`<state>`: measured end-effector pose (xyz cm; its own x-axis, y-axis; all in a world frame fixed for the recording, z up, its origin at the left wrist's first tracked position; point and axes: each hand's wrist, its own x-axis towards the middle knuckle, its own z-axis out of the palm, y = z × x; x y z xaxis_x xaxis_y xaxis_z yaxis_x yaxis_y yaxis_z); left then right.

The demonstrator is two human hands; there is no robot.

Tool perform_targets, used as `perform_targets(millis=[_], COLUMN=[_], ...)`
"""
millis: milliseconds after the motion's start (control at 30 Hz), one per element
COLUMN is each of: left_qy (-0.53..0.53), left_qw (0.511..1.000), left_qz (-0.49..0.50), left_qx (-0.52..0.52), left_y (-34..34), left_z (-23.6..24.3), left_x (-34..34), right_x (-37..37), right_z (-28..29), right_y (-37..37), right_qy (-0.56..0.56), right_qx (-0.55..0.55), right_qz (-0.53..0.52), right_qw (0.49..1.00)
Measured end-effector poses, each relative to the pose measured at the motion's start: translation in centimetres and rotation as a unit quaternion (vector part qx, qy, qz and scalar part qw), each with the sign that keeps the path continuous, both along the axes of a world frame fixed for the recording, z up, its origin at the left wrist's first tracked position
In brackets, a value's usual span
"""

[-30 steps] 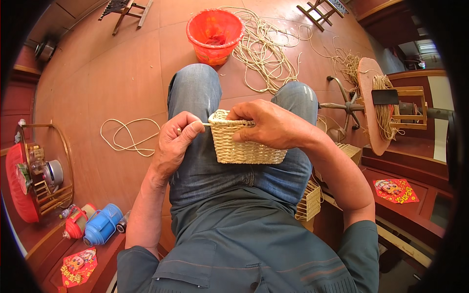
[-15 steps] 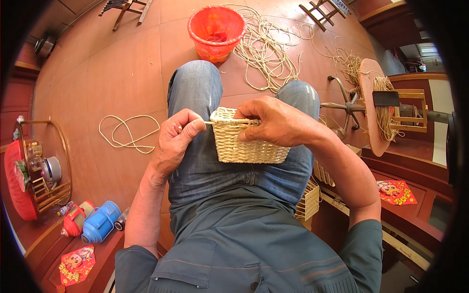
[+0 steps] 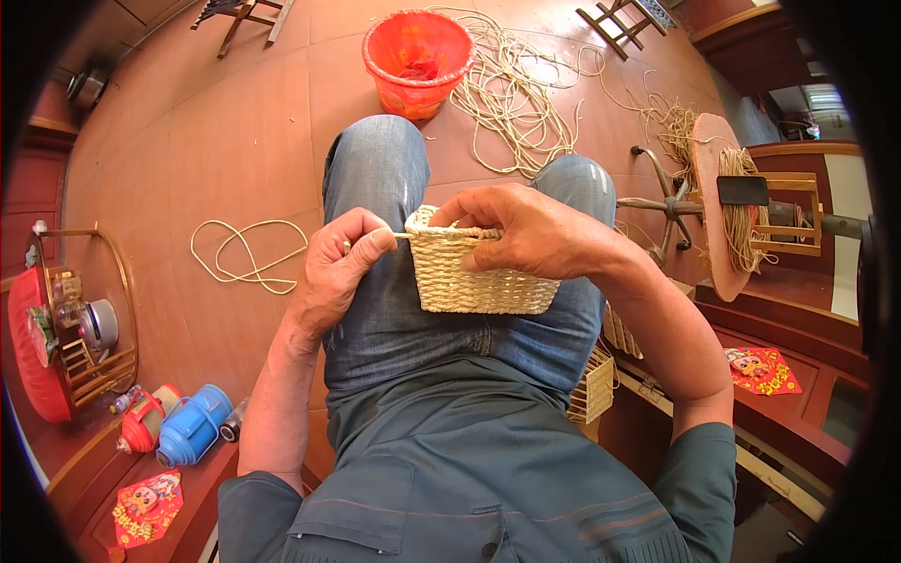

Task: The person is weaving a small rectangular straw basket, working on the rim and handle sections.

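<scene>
A small woven basket (image 3: 469,284) of pale cord rests on my thighs, its rim facing up and away from me. My right hand (image 3: 530,230) grips its near wall and rim, the thumb outside and the fingers reaching over into it. At the basket's left corner, my left hand (image 3: 352,249) pinches a strand of pale cord (image 3: 402,235) that runs to the rim. A loose length of the same kind of cord (image 3: 246,272) curls on the floor left of my left hand. The basket's inside is mostly hidden by my right fingers.
A red bucket (image 3: 419,94) stands beyond my knees, beside a heap of tangled cord (image 3: 521,89). On the right is a round board wound with cord (image 3: 718,206). Blue and red flasks (image 3: 192,427) sit at lower left. Another woven basket (image 3: 591,385) is by my right hip.
My right fingers have shifted slightly left along the basket's rim. The left hand keeps its pinch on the cord, nearly still.
</scene>
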<state>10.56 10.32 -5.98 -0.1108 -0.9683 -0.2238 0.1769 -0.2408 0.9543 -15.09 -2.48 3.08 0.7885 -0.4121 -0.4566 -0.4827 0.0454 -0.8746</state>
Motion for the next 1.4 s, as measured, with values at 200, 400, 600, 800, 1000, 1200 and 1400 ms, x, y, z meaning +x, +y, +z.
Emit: perform_targets(millis=[200,400,600,800,1000,1200,1400], left_qy=[0.005,-0.001,0.003,-0.008,-0.026,-0.047,-0.424], left_qw=[1.0,1.0,1.0,1.0,1.0,0.998,0.83], left_qz=[-0.004,-0.002,-0.003,-0.002,-0.003,0.03,0.137], left_qx=[0.003,-0.006,-0.008,-0.005,-0.005,-0.023,-0.336], left_y=[-0.1,-0.1,-0.1,-0.1,-0.1,0.2,1.4], left_z=[0.1,0.1,-0.1,0.0,-0.4,-0.8,3.8], left_x=[0.0,0.0,0.0,-0.1,-0.1,-0.3,-4.1], right_x=[-0.5,-1.2,-1.1,-1.2,-1.8,-1.4,-2.0], right_z=[-0.1,-1.2,-0.3,-0.2,-0.7,-0.6,-1.3], right_y=[-0.5,-0.5,-0.4,-0.6,-0.4,-0.6,-1.1], right_qy=[0.032,-0.035,-0.034,-0.035,-0.07,-0.05,-0.056], right_qx=[-0.048,0.066,0.025,0.034,0.052,0.04,0.1], right_qz=[0.046,-0.026,-0.008,-0.001,-0.029,-0.032,-0.04], right_qw=[0.997,0.997,0.999,0.999,0.996,0.997,0.993])
